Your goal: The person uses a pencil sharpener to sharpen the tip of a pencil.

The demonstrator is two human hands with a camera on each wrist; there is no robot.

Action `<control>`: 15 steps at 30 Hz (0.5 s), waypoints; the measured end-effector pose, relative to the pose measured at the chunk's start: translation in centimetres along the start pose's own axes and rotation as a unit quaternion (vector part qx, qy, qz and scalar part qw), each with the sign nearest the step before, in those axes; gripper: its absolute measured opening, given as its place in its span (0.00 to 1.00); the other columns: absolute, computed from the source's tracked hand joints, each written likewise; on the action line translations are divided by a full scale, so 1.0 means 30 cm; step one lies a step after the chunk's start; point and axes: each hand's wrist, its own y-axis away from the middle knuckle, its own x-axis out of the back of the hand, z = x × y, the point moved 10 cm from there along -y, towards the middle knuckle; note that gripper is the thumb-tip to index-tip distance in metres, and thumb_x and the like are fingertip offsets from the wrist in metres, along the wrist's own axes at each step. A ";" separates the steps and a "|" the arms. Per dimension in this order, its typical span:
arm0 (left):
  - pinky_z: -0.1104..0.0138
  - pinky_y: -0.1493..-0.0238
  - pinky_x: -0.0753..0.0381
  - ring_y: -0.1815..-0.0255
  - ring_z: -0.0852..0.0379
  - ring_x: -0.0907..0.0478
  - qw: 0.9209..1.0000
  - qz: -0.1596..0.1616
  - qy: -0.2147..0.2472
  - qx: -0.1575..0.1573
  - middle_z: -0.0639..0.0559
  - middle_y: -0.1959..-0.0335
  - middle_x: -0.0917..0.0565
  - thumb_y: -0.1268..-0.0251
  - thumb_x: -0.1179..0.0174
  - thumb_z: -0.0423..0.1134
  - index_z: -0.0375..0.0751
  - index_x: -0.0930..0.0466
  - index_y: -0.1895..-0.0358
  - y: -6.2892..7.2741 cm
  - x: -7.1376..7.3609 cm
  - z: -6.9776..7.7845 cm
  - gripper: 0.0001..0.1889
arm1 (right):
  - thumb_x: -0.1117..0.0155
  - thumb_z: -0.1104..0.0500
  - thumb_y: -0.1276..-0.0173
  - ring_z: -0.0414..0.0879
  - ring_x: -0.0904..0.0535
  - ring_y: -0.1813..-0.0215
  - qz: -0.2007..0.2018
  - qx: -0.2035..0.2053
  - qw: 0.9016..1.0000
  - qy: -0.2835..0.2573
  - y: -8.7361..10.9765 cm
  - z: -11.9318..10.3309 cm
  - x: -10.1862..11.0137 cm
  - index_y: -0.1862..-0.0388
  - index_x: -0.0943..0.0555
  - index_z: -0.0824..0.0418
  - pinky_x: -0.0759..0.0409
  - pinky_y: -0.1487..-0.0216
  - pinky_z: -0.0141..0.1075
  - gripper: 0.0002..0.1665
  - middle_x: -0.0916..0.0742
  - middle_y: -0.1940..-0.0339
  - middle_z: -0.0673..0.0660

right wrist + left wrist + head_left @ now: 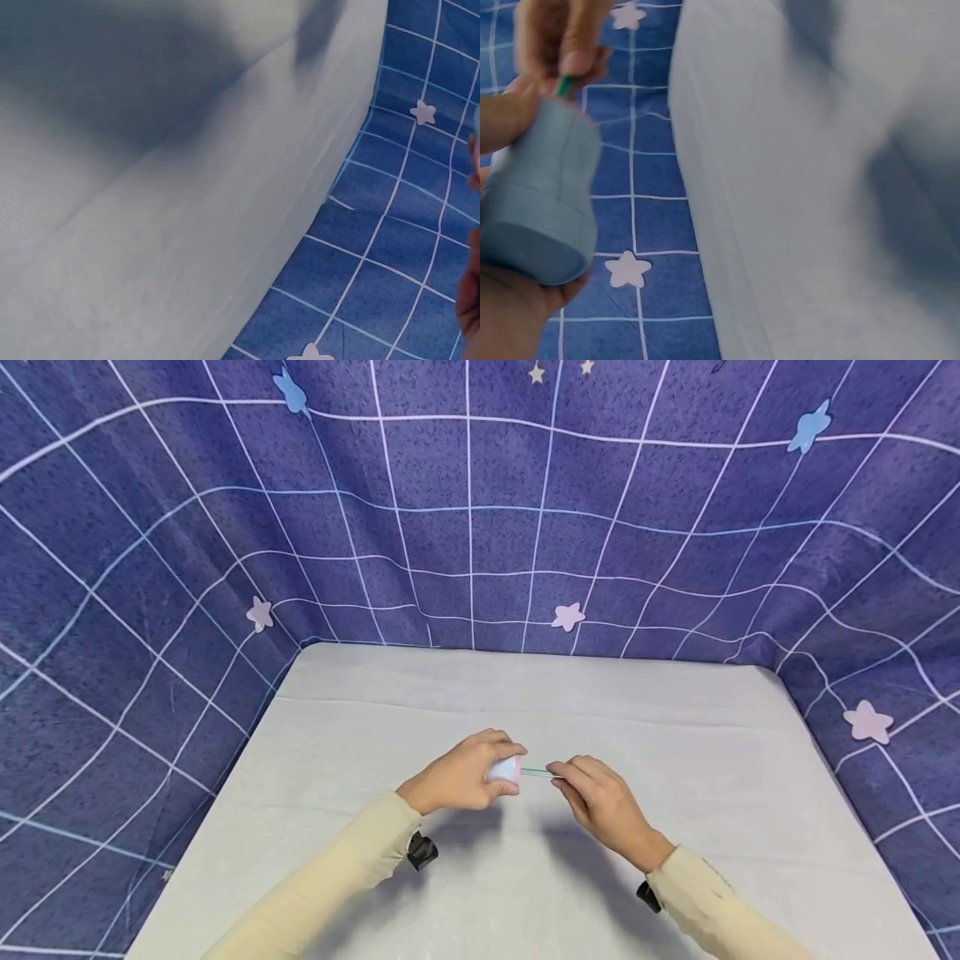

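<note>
My left hand [474,770] grips a small light-blue container [501,769] with a pink rim. It lies sideways above the table, its rim facing right. The left wrist view shows its rounded, slightly waisted body [547,176] and flat base towards the camera. My right hand [603,802] pinches a thin green stick [536,772] between thumb and fingers. The stick's other end meets the container's pink rim; whatever part lies inside is hidden. Only slivers of fingers [470,292] show at the right edge of the right wrist view.
A white-covered table [525,693] lies under both hands, their shadows falling on it. Dark blue curtains [495,543] with a grid pattern and stars surround its back and sides. A black wrist device [422,851] sits below the left sleeve.
</note>
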 end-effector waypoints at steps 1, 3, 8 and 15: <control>0.69 0.58 0.24 0.59 0.58 0.26 1.000 -0.009 0.016 0.010 0.48 0.55 0.19 0.43 0.33 0.42 0.33 0.23 0.43 0.000 -0.002 -0.007 0.25 | 0.50 0.55 0.25 0.39 0.29 0.73 0.006 0.017 1.000 0.008 0.000 -0.009 0.001 0.57 0.18 0.63 0.28 0.70 0.30 0.16 0.19 0.72 0.49; 0.71 0.61 0.25 0.62 0.60 0.26 0.998 -0.022 0.050 0.019 0.49 0.56 0.19 0.43 0.34 0.41 0.33 0.23 0.43 0.002 -0.007 -0.018 0.24 | 0.53 0.55 0.24 0.38 0.31 0.74 0.029 0.054 0.998 0.023 0.001 -0.028 0.009 0.57 0.18 0.63 0.31 0.72 0.29 0.18 0.22 0.74 0.49; 0.70 0.55 0.23 0.60 0.60 0.23 0.983 -0.057 0.169 0.040 0.49 0.55 0.16 0.42 0.34 0.40 0.37 0.20 0.46 0.013 -0.037 -0.037 0.20 | 0.51 0.59 0.25 0.38 0.39 0.79 0.112 0.154 0.981 0.040 0.007 -0.090 0.056 0.62 0.16 0.64 0.40 0.77 0.26 0.17 0.27 0.80 0.50; 0.67 0.49 0.23 0.53 0.55 0.23 0.996 -0.012 0.091 -0.009 0.47 0.53 0.18 0.43 0.33 0.41 0.35 0.21 0.45 0.023 -0.054 0.014 0.22 | 0.39 0.58 0.33 0.31 0.41 0.85 0.024 -0.027 0.998 -0.043 -0.030 -0.024 0.036 0.72 0.13 0.60 0.42 0.84 0.22 0.12 0.24 0.85 0.46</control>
